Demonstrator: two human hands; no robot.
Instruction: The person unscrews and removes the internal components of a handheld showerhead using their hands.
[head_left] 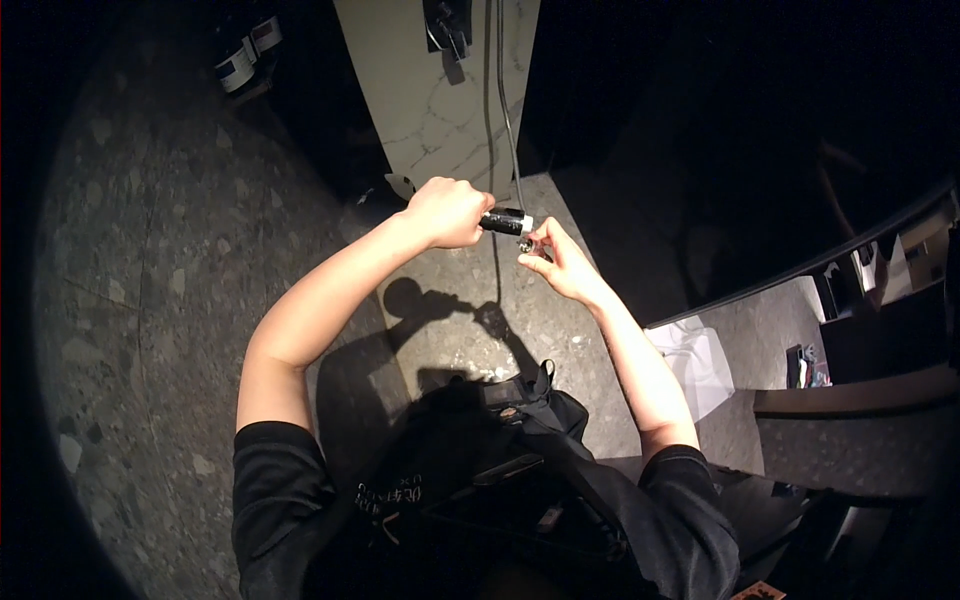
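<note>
My left hand (447,211) is closed around a black cylinder with a white end (508,222), held level at chest height. A grey hose (505,110) runs down the pale marble-look wall panel (430,100) to the cylinder's end. My right hand (556,259) pinches a small metal fitting (527,245) just below that white end, close against it. Both forearms come up from the lower edge, over a speckled stone floor (170,300).
A black fixture (448,25) is mounted high on the wall panel. Small labelled containers (245,55) stand at the upper left. To the right are a white bag (700,360), a dark ledge (850,400) and a curved dark rail (800,270). The surroundings are dark.
</note>
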